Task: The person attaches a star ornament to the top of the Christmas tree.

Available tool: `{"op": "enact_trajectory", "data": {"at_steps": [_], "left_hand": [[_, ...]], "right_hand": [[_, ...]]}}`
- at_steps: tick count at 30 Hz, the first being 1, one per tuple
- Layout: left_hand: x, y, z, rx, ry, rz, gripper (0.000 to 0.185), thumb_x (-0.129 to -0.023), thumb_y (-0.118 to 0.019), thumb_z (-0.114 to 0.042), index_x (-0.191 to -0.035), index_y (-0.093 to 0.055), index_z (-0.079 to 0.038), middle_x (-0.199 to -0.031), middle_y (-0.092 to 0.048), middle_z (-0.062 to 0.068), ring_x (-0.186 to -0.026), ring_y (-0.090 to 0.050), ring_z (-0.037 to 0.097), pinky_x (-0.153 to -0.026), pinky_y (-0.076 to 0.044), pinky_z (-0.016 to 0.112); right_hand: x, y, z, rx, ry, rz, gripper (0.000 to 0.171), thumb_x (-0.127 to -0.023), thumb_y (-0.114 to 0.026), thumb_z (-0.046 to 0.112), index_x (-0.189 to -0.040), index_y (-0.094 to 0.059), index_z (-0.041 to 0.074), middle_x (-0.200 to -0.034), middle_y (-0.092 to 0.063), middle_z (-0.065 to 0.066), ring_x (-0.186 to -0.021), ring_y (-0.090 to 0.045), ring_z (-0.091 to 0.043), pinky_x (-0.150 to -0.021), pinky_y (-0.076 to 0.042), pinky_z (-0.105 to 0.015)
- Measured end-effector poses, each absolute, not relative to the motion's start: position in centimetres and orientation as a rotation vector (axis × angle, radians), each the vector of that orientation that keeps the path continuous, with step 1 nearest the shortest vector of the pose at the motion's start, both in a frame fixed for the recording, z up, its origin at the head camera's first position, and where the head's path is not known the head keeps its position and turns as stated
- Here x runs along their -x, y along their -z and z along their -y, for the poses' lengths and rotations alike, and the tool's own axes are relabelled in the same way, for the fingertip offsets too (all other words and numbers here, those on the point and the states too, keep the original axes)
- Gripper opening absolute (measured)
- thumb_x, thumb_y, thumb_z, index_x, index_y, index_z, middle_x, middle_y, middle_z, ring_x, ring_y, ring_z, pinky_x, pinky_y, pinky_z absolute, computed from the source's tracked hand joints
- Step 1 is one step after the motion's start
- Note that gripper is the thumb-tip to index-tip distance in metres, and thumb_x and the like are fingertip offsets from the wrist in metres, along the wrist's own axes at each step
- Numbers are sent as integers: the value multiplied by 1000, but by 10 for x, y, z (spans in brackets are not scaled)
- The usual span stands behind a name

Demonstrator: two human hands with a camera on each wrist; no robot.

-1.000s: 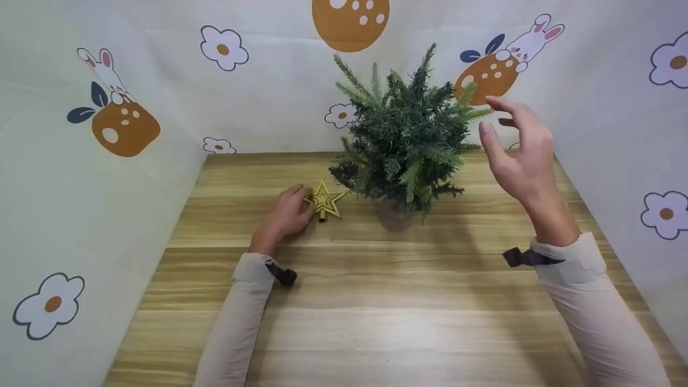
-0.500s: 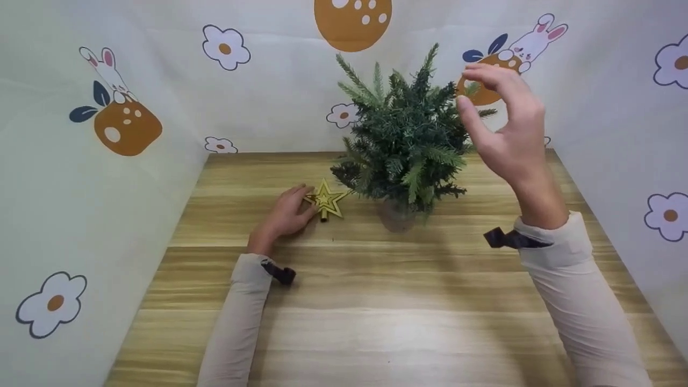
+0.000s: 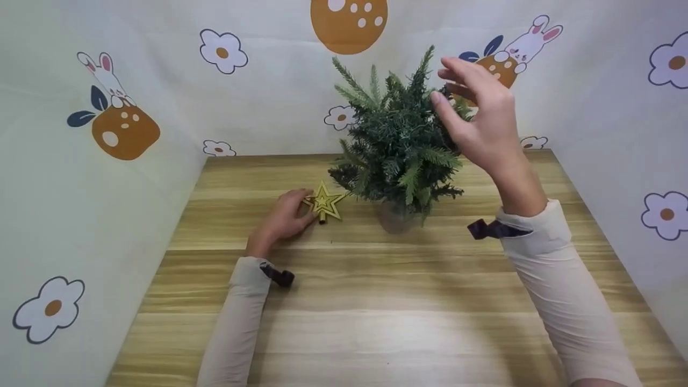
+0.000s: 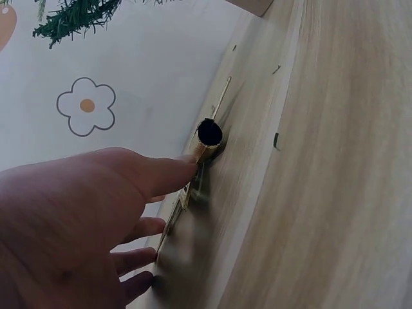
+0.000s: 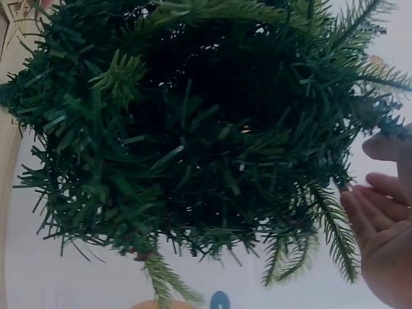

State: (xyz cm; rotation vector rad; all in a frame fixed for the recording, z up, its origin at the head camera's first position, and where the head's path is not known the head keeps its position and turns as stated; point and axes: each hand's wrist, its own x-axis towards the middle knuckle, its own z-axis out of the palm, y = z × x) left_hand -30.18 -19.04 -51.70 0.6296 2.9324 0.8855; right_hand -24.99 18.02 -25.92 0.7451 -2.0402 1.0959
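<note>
A gold star tree topper (image 3: pixel 322 202) lies on the table, left of a small artificial Christmas tree (image 3: pixel 395 142). My left hand (image 3: pixel 286 216) holds the star by its left side. Close up in the left wrist view, the thumb (image 4: pixel 170 175) lies against the star by its hollow tube (image 4: pixel 207 136), with the other fingers along the edge. At the tree's upper right, my right hand (image 3: pixel 486 115) is raised, thumb and fingers spread apart around the outer twigs. It grips nothing; whether the fingertips touch the needles, I cannot tell.
The tree stands on a pale, see-through-looking base (image 3: pixel 396 219). Behind and beside the wood-grain table (image 3: pixel 344 301) hangs a white cloth (image 3: pixel 269 107) printed with flowers, rabbits and oranges. Small green needle bits (image 4: pixel 276 140) lie on the tabletop.
My right hand has moved left and slightly up, from beside the tree to its upper right branches. The left hand and the star have stayed in place.
</note>
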Motion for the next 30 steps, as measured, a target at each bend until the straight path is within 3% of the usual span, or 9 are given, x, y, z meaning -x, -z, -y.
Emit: {"op": "enact_trajectory", "data": {"at_steps": [9, 13, 17, 20, 27, 30], "left_hand": [[302, 517, 191, -616, -952, -2936, 60, -93, -72, -28, -143, -52, -1, -144, -55, 19, -137, -49, 37, -121, -34, 50], [302, 518, 192, -583, -970, -2925, 60, -93, -73, -30, -143, -52, -3, -144, -56, 18, -137, -49, 35, -121, -35, 50], [302, 518, 192, -586, -968, -2930, 58, -92, -73, -30, -140, -55, -2, -141, -58, 18, -134, -51, 36, -120, -36, 51], [302, 518, 193, -584, -958, -2934, 58, -92, -73, -31, -139, -56, -2, -140, -59, 18, -133, -52, 36, -119, -37, 51], [305, 521, 193, -575, -988, -2926, 55, -92, -74, -32, -136, -59, -3, -138, -60, 18, -133, -52, 36, -119, -36, 51], [305, 523, 192, -582, -996, -2944, 53, -91, -74, -32, -134, -60, -4, -136, -61, 19, -131, -53, 37, -118, -36, 53]], "right_hand": [[272, 281, -190, -678, -1141, 2231, 35, -97, -68, 30, -128, -69, 14, -116, -75, -3, -102, -69, -11, -95, -58, -32], [282, 289, -193, -652, -1158, 2299, 35, -94, -69, 42, -124, -72, 23, -120, -74, 5, -103, -69, -6, -92, -58, -27], [287, 291, -191, -630, -1169, 2330, 38, -91, -71, 48, -119, -75, 22, -119, -75, 4, -106, -70, -9, -97, -57, -31], [287, 292, -190, -598, -1187, 2343, 40, -89, -73, 49, -117, -76, 21, -118, -75, 2, -111, -69, -11, -102, -55, -32], [265, 277, -179, -528, -1262, 2354, 33, -90, -77, 30, -114, -76, 9, -119, -74, -10, -116, -67, -20, -108, -50, -32], [262, 275, -179, -524, -1281, 2350, 33, -90, -77, 30, -114, -76, 8, -118, -74, -11, -115, -68, -19, -108, -50, -31]]}}
